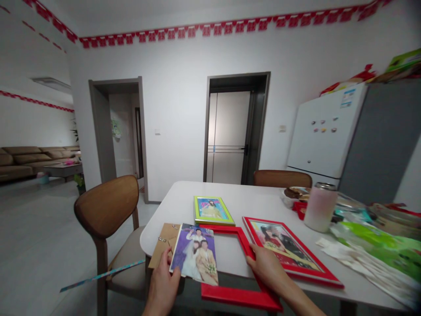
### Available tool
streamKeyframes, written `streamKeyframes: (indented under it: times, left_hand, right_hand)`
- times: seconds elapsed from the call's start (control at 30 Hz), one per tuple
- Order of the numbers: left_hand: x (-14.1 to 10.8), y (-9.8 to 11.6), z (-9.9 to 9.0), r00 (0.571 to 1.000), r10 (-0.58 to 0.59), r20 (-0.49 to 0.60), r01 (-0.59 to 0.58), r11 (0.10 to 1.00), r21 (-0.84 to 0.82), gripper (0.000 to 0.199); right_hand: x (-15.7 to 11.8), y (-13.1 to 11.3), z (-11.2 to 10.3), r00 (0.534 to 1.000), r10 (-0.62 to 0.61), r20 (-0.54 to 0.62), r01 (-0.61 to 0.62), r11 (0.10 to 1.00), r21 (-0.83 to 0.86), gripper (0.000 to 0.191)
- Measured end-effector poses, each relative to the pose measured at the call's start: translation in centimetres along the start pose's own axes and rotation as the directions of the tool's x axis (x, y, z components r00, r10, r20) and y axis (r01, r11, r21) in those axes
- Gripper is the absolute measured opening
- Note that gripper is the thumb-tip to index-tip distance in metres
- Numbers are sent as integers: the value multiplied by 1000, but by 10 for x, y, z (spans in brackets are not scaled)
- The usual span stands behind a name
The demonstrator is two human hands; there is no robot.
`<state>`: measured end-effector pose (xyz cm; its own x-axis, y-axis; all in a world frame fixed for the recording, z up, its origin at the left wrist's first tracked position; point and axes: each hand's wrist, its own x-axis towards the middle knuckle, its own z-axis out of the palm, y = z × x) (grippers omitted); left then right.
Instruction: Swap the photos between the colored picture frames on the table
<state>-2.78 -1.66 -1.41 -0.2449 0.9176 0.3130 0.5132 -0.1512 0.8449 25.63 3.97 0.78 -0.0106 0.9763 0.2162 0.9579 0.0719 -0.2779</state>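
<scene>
My left hand [163, 281] is closed on a wedding photo [197, 256] at the table's near edge. Partly behind the photo, a brown backing board [166, 237] with metal clips also lies against those fingers. My right hand [268, 265] grips the right side of an empty red picture frame [241, 297], whose near end juts past the table edge. The photo's right part overlaps the frame's left side. Just right of it lies a second red frame [289, 252] with a picture inside. A yellow-green framed picture [214, 211] rests farther back.
On the white table's [263, 197] right stand a pink-and-white tumbler [320, 208], a green plastic package [378, 245] and crumpled white cloth or tissue [358, 261]. Brown chairs [110, 206] stand at the left and far side. A thin blue strip [101, 275] crosses the left chair.
</scene>
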Motion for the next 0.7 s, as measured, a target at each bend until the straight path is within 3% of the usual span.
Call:
streamKeyframes:
  times: [0.23, 0.33, 0.47, 0.6, 0.7]
  left_hand:
    - [-12, 11, -1, 967, 218, 133, -252, 903, 349, 46]
    - [-16, 24, 8, 909, 277, 312, -386, 845, 371, 55]
    - [-14, 39, 21, 823, 290, 489, -497, 785, 371, 59]
    - [-3, 35, 29, 802, 353, 482, -551, 748, 369, 49]
    - [8, 31, 26, 817, 474, 329, -566, 768, 298, 44]
  right_hand:
    - [0, -4, 3, 999, -42, 16, 43, 993, -109, 22]
    - [-4, -12, -1, 999, -40, 12, 41, 991, -126, 24]
    - [-11, -24, -3, 987, -121, -104, 118, 992, -35, 34]
    - [-17, -39, -4, 975, -165, -147, 194, 958, 210, 38]
    - [-21, -53, -5, 976, -168, -139, 214, 854, 473, 36]
